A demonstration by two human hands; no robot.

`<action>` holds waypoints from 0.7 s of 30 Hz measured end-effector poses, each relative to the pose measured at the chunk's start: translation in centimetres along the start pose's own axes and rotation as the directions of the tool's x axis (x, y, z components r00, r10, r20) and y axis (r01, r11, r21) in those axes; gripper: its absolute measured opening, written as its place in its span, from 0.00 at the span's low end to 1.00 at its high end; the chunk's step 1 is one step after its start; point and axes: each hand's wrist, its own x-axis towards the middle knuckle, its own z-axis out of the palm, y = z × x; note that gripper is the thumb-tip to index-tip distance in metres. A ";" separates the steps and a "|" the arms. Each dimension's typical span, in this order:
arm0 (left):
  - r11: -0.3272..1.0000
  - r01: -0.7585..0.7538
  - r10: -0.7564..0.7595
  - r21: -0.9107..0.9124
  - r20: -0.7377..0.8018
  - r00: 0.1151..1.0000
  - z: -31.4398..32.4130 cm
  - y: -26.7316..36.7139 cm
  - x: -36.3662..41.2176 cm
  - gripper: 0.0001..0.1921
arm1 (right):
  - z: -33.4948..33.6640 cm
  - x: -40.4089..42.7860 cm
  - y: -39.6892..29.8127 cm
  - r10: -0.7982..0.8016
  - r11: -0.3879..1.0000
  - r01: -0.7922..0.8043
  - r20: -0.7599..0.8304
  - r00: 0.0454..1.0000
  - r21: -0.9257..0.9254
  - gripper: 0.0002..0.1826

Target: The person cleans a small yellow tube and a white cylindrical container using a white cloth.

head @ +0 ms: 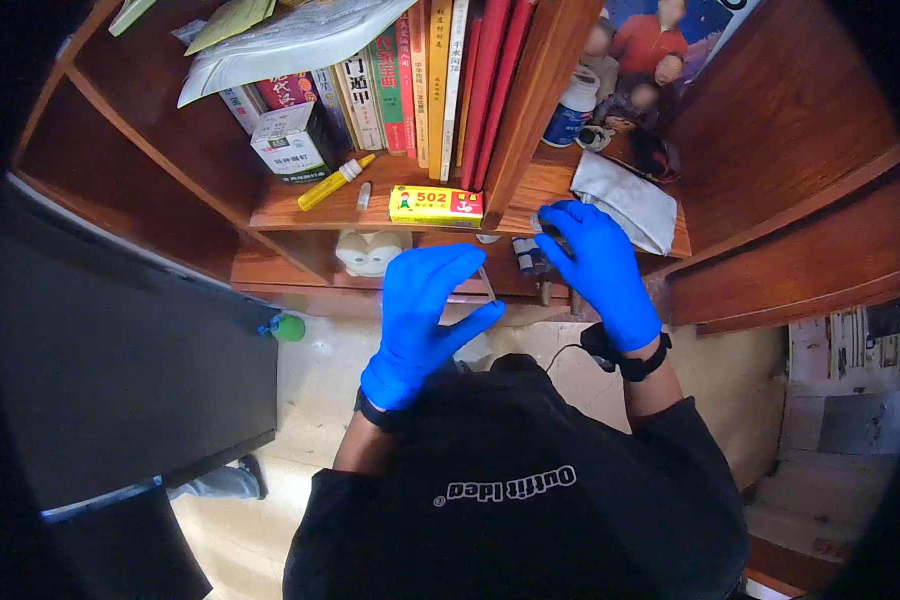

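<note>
My left hand (pixel 427 322), in a blue glove, is before the shelf with a slim, pale rod (pixel 487 285) spanning the gap between thumb and fingers. What the rod is exactly cannot be told. My right hand (pixel 604 270), gloved alike, reaches over the front edge of the wooden shelf (pixel 517 206). A small clear piece (pixel 536 223) shows by its fingertips; whether they grip it is hidden. Left of that hand lies a yellow and red glue box (pixel 436 206). A folded grey cloth (pixel 624 201) rests just beyond its knuckles.
Several upright books (pixel 420 97) stand behind a yellow marker-like tube (pixel 336 183), a small clear cap (pixel 364 196) and a white-green carton (pixel 291 144). A blue-white bottle (pixel 572 109) stands right of the divider (pixel 529 112). Below sits a pale figurine (pixel 371 251). A dark cabinet (pixel 135 330) flanks the left.
</note>
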 end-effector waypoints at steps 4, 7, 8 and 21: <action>1.000 -0.014 0.014 -0.015 0.003 1.000 0.1 0.1 0.3 0.29 | -0.1 0.1 0.5 0.002 1.000 -0.001 0.060 0.998 -0.008 0.12; 1.000 -0.010 0.010 -0.020 0.016 1.000 0.2 0.0 0.5 0.29 | -0.2 0.2 0.9 -0.014 1.000 0.015 0.085 0.996 -0.015 0.10; 1.000 -0.012 0.012 -0.017 0.017 1.000 0.1 -0.1 0.6 0.29 | -0.2 0.3 1.1 -0.036 0.999 0.036 0.079 0.996 0.001 0.10; 0.999 -0.020 0.020 -0.031 0.019 1.000 0.5 -0.3 0.9 0.29 | -0.5 3.2 4.2 -0.106 0.974 0.011 0.418 0.902 0.224 0.17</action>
